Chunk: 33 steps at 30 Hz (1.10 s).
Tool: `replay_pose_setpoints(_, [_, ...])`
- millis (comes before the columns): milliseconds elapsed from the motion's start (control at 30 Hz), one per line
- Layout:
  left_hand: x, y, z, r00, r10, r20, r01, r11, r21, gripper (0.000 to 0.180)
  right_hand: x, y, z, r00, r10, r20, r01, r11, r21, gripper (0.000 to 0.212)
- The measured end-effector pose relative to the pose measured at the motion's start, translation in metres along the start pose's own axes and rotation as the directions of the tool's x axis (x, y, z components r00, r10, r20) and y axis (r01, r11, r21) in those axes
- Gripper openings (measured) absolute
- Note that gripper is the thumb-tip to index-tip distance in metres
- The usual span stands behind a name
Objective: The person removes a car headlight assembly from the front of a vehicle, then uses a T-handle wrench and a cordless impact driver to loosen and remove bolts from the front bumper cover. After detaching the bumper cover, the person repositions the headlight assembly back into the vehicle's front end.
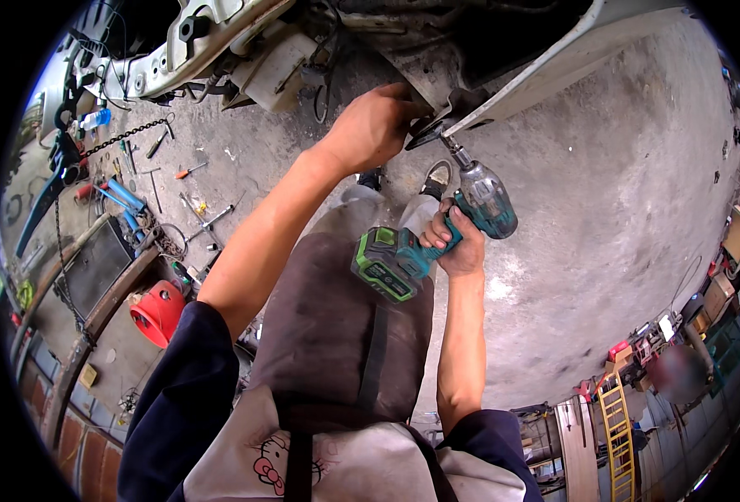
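My right hand (458,243) grips the teal cordless drill (437,230) at frame centre, bit up against the car panel (546,71), while my left hand (374,125), fingers closed, steadies the panel's edge.

One cordless impact wrench (437,238), teal and green. Two bare hands: left hand (374,125), right hand (458,247). One red bucket (159,311). One yellow ladder (618,435). One chain (127,134). Several loose hand tools on the floor (621,209), too small to count exactly.
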<state>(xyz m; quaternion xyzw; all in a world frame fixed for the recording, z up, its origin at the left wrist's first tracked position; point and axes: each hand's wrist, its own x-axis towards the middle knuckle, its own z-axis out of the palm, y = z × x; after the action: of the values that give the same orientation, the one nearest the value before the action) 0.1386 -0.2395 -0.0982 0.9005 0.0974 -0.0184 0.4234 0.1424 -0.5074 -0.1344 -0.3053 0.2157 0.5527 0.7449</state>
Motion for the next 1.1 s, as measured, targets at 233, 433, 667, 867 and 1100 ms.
replay_pose_setpoints(233, [-0.006, 0.014, 0.006, 0.999, -0.038, -0.035, 0.042, 0.994, 0.105, 0.034, -0.002, 0.000, 0.004, 0.999, -0.025, -0.023, 0.025, 1.000, 0.005, 0.021])
replay_pose_setpoints(433, [0.004, 0.012, 0.004, 0.997, -0.055, 0.047, 0.049, 0.992, 0.113, 0.034, -0.003, 0.001, 0.006, 0.997, -0.052, -0.056, 0.055, 0.997, 0.063, 0.024])
replay_pose_setpoints(667, [0.004, 0.006, 0.005, 0.997, -0.052, 0.064, 0.053, 0.999, -0.007, 0.032, -0.004, 0.012, -0.007, 0.998, -0.059, -0.017, 0.060, 0.993, 0.103, 0.025])
replay_pose_setpoints(867, [-0.038, -0.017, 0.024, 0.734, -0.676, 0.066, 0.435, 0.393, -0.810, 0.022, -0.008, 0.021, -0.013, 0.993, -0.117, -0.019, 0.118, 0.989, 0.091, 0.027])
replay_pose_setpoints(1100, [-0.048, 0.036, 0.074, 0.713, -0.538, 0.450, 0.470, -0.111, -0.876, 0.037, -0.035, 0.030, -0.031, 0.985, -0.163, -0.052, 0.169, 0.978, 0.125, 0.026])
